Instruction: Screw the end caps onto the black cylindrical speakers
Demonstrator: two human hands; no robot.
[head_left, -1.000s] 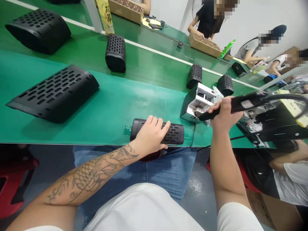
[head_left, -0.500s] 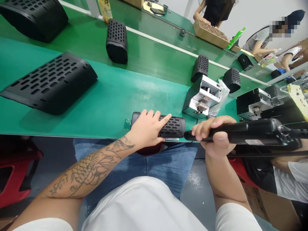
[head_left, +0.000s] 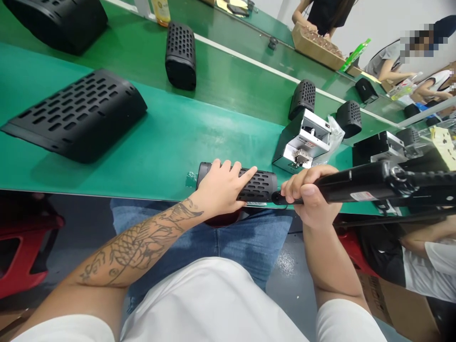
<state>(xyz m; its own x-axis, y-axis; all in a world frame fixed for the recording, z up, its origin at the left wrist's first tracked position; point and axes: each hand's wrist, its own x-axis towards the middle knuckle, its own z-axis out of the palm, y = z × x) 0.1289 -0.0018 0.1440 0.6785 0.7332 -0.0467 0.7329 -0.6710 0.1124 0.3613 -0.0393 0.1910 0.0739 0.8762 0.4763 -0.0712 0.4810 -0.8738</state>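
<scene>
Near the bench's front edge lies a black perforated casing (head_left: pixel 261 184), its long side running left to right. My left hand (head_left: pixel 223 187) lies over its left part and holds it down, fingers across the top and thumb at the near side. My right hand (head_left: pixel 315 194) is wrapped around a black electric screwdriver (head_left: pixel 352 183), held almost level. The tool's front end meets or nearly meets the casing's right end; the bit and exact contact are hidden. Just beyond my right hand stands a silver and black screw feeder (head_left: pixel 302 142).
Several similar black casings stand about, among them a large one (head_left: pixel 76 114) at left and an upright one (head_left: pixel 181 56) farther back. A second screw feeder (head_left: pixel 379 149) is at right. Co-workers sit across the bench, near a cardboard box (head_left: pixel 317 45). A red stool (head_left: pixel 26 251) stands at lower left.
The screwdriver and my right hand have shifted slightly left and up, with the tool's front end now closer against the casing. My left hand keeps its hold. The whole view has moved a little.
</scene>
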